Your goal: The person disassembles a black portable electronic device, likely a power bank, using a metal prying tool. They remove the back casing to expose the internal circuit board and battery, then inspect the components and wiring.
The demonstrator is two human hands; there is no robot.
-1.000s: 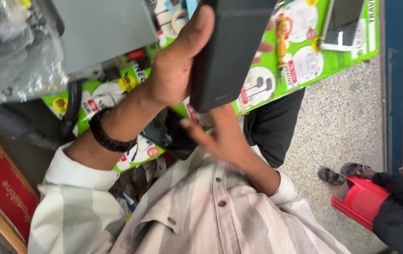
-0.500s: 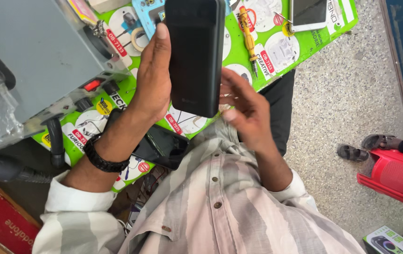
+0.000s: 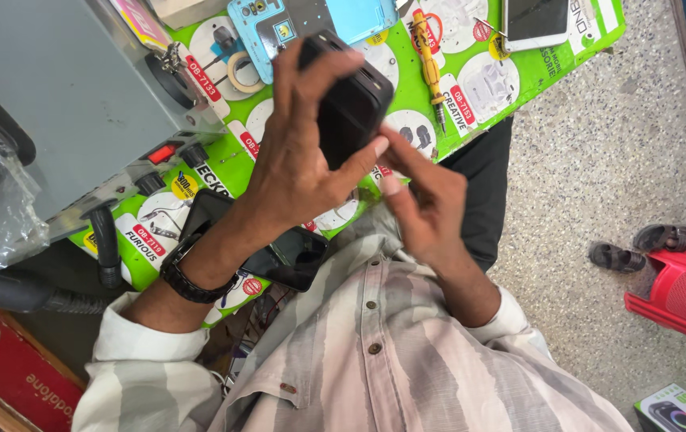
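Head view, left hand: the left hand is raised over the desk, its grip clamped around a black slab-shaped device, fingers wrapped over one long side and the thumb across the other.
Head view, right hand: the right hand sits just beside the device's lower end, forefinger and thumb touching its bottom corner; whether that grip pinches the device or only rests on it, I cannot tell.
Device position: held up in the air above the green printed mat, tilted, one short end pointing away from the person.
Wrist: a black wristwatch on the left arm, above a striped shirt cuff.
Under the left forearm: a dark phone lying flat on the mat, screen up.
Far edge of the desk: a light blue phone frame, a yellow-handled screwdriver and a white-edged phone, all lying on the mat, well apart from the hands.
Left of the mat: a grey metal box with black knobs and a red switch.
On the floor: a red plastic stool and another person's sandalled feet.
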